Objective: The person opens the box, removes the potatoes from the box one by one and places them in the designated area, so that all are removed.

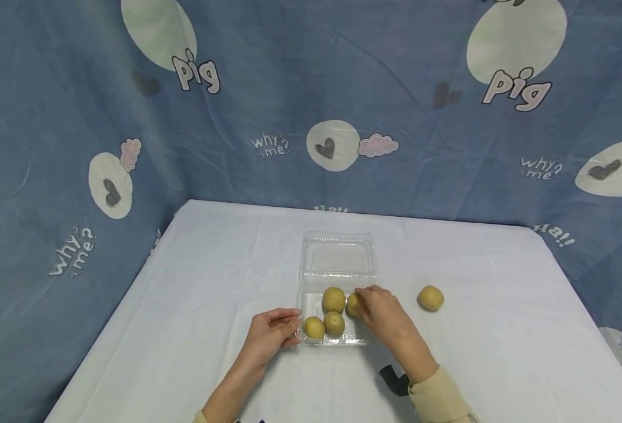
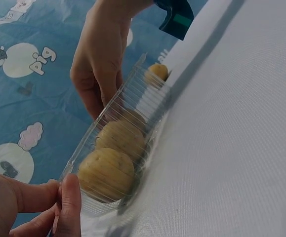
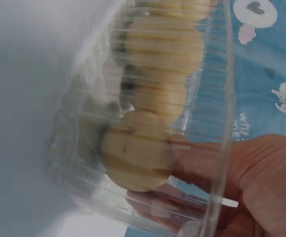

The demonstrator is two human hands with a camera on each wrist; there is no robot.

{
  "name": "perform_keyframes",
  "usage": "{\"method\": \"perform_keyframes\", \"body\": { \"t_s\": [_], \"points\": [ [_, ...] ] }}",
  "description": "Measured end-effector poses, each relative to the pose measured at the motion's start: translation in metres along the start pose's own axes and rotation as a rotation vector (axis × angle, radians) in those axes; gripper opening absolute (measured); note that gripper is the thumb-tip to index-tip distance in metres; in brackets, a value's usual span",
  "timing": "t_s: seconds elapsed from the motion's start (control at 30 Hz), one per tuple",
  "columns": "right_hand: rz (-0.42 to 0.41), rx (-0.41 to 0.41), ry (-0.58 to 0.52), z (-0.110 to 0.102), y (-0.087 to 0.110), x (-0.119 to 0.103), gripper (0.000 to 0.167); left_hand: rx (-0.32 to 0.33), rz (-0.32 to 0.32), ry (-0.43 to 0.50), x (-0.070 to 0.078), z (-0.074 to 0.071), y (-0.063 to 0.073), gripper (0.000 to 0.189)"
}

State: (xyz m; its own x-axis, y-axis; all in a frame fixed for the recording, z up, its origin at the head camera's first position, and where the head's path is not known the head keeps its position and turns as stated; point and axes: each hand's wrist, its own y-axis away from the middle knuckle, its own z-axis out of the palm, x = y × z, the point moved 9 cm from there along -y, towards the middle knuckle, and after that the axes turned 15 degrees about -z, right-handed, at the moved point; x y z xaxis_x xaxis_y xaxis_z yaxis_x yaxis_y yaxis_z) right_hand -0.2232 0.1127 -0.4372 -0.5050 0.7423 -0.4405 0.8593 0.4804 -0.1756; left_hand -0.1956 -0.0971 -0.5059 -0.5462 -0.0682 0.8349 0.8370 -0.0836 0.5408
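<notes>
A clear plastic clamshell box [image 1: 311, 301] lies on the table with its lid folded back, away from me. My left hand [image 1: 273, 336] pinches the box's left rim between thumb and fingers. Inside the box, my right hand [image 1: 387, 311] grips a potato [image 1: 353, 305] at the right side; the right wrist view shows this potato [image 3: 138, 150] low behind the ribbed wall, fingers around it. Three other potatoes sit left of it in the box: one toward the back [image 1: 334, 300], two along the front [image 1: 334, 324].
One loose potato [image 1: 430, 298] lies on the white-covered table [image 1: 501, 329], right of the box. The see-through lid [image 1: 340, 257] rests flat behind the tray. A blue printed cloth [image 1: 268, 88] hangs behind the table. A dark strap [image 1: 394, 380] shows by my right wrist.
</notes>
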Motion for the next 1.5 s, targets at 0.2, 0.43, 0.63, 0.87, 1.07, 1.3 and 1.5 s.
{"method": "perform_keyframes", "body": {
  "t_s": [0.2,0.43,0.63,0.87,1.07,1.3,1.5],
  "points": [
    [0.008,0.002,0.013,0.001,-0.001,0.0,0.034,0.002,-0.004,0.001,-0.001,-0.001,0.0,0.029],
    [0.046,-0.018,-0.005,0.005,-0.002,0.001,0.034,0.007,0.0,0.009,-0.001,-0.001,-0.001,0.028],
    [0.038,-0.052,-0.057,0.012,-0.004,-0.001,0.036,0.002,-0.006,0.012,-0.001,-0.001,-0.003,0.026],
    [0.046,-0.02,-0.097,0.014,-0.003,0.002,0.043,0.009,-0.004,0.018,-0.001,-0.001,-0.004,0.026],
    [-0.006,0.036,-0.144,0.014,-0.003,0.001,0.043,-0.003,0.006,0.022,-0.002,-0.001,-0.004,0.027],
    [-0.02,0.06,-0.166,0.014,-0.003,0.002,0.045,-0.001,0.0,0.031,-0.002,-0.001,-0.002,0.027],
    [-0.055,0.114,-0.175,0.011,-0.001,0.001,0.044,0.004,0.002,0.027,-0.001,-0.001,-0.002,0.026]
  ]
}}
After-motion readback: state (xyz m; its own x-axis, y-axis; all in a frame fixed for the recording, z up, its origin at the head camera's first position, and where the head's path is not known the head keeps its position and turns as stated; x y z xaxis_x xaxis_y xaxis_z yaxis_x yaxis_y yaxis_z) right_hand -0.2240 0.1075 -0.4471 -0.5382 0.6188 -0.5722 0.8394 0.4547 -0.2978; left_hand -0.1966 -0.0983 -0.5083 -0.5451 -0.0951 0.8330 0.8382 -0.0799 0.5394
